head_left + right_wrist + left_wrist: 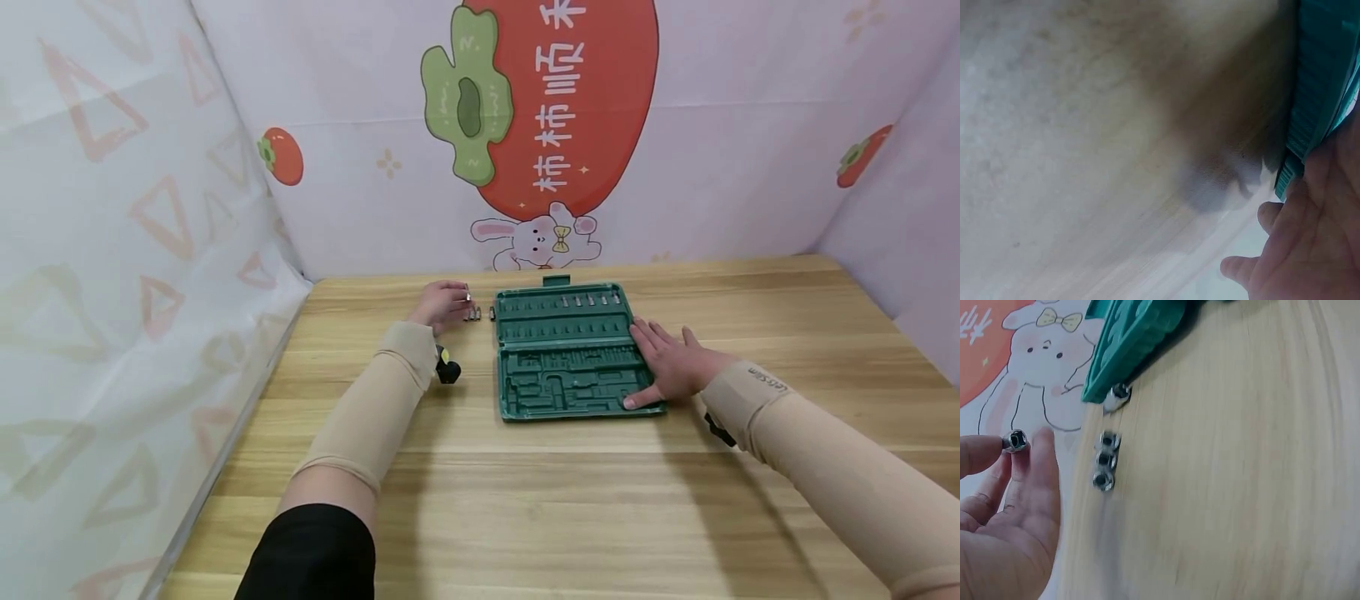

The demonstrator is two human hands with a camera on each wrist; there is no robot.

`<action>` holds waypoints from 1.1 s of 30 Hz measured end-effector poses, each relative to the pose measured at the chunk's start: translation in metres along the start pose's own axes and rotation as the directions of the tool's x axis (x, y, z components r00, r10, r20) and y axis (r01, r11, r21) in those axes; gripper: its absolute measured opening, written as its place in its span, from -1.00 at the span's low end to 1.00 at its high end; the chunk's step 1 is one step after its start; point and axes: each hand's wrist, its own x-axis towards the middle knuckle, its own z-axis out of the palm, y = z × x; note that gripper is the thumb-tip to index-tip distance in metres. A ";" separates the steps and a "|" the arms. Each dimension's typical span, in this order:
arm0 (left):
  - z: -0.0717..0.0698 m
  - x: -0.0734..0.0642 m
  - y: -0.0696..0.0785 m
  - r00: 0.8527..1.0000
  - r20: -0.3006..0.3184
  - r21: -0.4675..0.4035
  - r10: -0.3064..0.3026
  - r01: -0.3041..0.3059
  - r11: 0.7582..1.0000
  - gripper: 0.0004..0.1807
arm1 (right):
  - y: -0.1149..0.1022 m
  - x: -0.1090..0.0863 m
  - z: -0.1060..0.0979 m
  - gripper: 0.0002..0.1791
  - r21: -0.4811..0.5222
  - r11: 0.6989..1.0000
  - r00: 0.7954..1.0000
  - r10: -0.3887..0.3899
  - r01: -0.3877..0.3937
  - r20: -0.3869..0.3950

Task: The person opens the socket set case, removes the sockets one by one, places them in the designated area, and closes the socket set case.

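Note:
My left hand (441, 305) pinches a small metal socket (1017, 440) between thumb and fingers, held just above the table left of the case. A short row of three sockets (1106, 460) stands on the table beneath that hand, and a lone socket (1119, 394) stands right by the case's left edge. The green socket case (562, 341) lies unfolded, with several sockets (591, 300) set in the top row of its far half. Along the case's right side rests my right hand (678, 367), fingers spread and the thumb over the near corner.
The wooden table (540, 500) runs up to a printed backdrop (360, 208) just behind the case. A patterned white sheet (150, 333) hangs along the left side. Black wrist cameras sit under both forearms.

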 end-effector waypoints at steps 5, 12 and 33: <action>-0.014 0.000 0.000 0.999 -0.046 0.040 0.018 -0.017 0.999 -0.57 | 0.001 0.001 -0.001 0.47 -0.003 1.000 1.000 -0.001 0.001 0.013; -0.023 0.006 -0.006 0.999 -0.040 0.053 0.018 -0.015 0.998 -0.58 | 0.003 0.004 -0.001 0.46 -0.006 1.000 1.000 -0.013 0.013 -0.004; -0.024 0.014 -0.016 0.994 -0.047 0.461 0.095 -0.063 0.885 -0.64 | 0.004 0.004 0.003 0.46 0.010 1.000 1.000 -0.003 0.003 -0.005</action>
